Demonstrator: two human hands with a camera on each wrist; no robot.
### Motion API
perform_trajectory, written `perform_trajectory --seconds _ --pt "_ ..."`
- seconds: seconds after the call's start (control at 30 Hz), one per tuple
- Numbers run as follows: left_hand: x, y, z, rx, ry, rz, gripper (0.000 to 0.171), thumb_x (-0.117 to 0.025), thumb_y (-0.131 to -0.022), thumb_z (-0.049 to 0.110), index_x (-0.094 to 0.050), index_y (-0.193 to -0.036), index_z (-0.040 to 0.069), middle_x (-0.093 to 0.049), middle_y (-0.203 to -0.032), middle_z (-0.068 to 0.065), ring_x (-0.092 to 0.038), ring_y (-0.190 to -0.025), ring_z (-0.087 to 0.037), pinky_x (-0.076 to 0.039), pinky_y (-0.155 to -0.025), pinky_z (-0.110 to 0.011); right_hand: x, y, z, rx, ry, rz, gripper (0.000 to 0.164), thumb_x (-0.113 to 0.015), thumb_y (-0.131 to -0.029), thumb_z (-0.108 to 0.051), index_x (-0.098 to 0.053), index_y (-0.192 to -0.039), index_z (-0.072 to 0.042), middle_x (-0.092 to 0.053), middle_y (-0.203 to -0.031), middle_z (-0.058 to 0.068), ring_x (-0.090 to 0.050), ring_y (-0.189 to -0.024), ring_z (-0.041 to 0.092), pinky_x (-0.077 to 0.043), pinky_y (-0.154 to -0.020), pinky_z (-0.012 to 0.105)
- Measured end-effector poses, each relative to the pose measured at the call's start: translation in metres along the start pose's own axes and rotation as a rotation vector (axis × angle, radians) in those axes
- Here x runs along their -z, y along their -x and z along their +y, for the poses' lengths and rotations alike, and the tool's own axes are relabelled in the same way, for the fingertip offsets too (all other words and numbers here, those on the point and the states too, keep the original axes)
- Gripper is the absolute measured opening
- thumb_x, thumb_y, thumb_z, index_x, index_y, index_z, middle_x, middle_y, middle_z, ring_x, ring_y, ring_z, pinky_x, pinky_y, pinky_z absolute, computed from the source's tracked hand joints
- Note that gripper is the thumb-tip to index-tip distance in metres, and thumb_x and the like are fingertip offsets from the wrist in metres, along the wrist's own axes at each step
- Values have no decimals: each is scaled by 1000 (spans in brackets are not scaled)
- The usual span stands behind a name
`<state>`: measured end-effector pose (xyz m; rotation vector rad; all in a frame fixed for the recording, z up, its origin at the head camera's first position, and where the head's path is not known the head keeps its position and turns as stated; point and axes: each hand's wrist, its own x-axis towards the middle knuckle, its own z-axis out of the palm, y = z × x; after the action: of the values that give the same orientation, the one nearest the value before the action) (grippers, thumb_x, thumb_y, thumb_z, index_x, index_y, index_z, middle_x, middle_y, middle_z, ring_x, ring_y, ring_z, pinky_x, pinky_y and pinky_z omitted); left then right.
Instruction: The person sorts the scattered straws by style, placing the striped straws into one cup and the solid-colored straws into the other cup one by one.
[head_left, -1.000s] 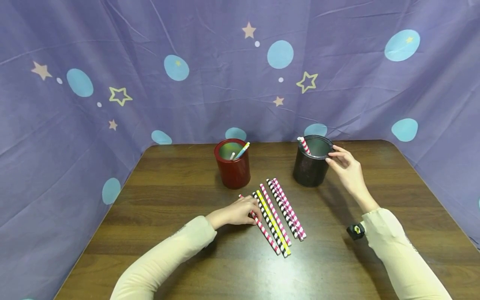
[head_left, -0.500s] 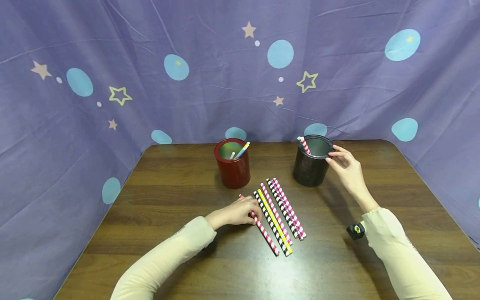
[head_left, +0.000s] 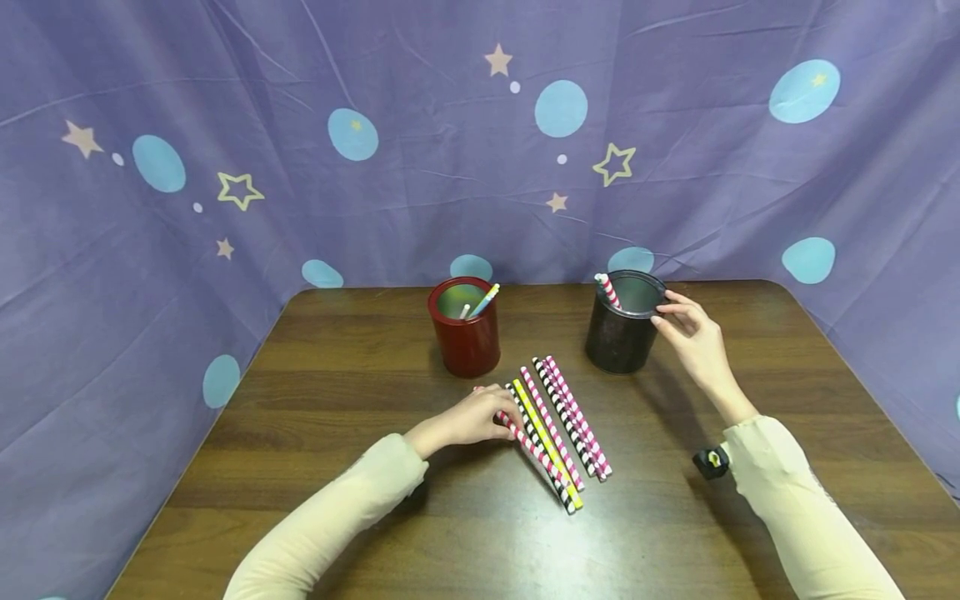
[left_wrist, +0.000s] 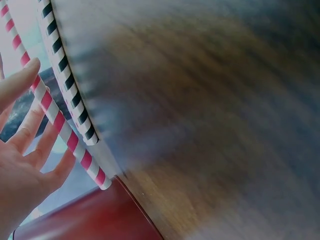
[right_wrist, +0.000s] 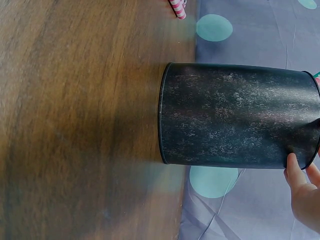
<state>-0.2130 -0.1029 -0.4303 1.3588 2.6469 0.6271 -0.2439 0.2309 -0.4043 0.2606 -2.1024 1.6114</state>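
Observation:
My left hand (head_left: 483, 414) pinches a red-and-white striped paper straw (left_wrist: 59, 121) between thumb and fingers. The straw is tilted, its near end (head_left: 555, 473) over the neighbouring straws. Just right of it lie a black-and-white straw (left_wrist: 62, 62) and a yellow one (head_left: 546, 439). At the rim of the black canister (head_left: 619, 337), my right hand (head_left: 693, 337) holds on with its fingertips, thumb against the outer wall (right_wrist: 235, 115). A pink-striped straw (head_left: 609, 290) leans inside that canister.
The red canister (head_left: 468, 342) stands behind the left hand with a blue-and-yellow straw (head_left: 483, 302) and a white end showing. Pink (head_left: 551, 429) and black-striped straws (head_left: 562, 414) lie between the canisters. A purple curtain (head_left: 450, 167) hangs behind the table (head_left: 360, 350).
The left hand has raised the red-and-white straw off the table; its near end has swung right, over the black-and-white straw. The right hand has stayed at the black canister.

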Motion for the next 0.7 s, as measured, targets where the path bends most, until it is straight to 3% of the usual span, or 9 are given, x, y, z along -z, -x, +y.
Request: perform_trajectory --seconds 0.43,0.57,0.7 --pt "5 -3 2 -48 84 157 13 -74 -69 15 -67 -81 15 -62 -81 7 -47 -78 -11 -33 -73 -26 0 -2 1 -7 -9 6 25 -59 -81 4 -53 -100 18 -44 -124 27 -51 -107 11 -40 -94 30" --pt "7 -5 4 -80 103 197 12 -73 -71 16 -68 -81 14 -62 -80 7 -47 -75 -10 -35 -69 -21 0 -1 2 -7 -11 9 25 -59 -80 4 -54 -100 18 -44 -124 26 -51 -108 14 -40 -93 26" --pt "9 -7 7 -107 166 234 11 -72 -72 13 -68 -81 11 -63 -79 6 -48 -71 -9 -38 -64 -17 0 0 1 -4 -11 6 26 -60 -81 0 -54 -100 16 -45 -124 24 -50 -107 9 -39 -93 22"
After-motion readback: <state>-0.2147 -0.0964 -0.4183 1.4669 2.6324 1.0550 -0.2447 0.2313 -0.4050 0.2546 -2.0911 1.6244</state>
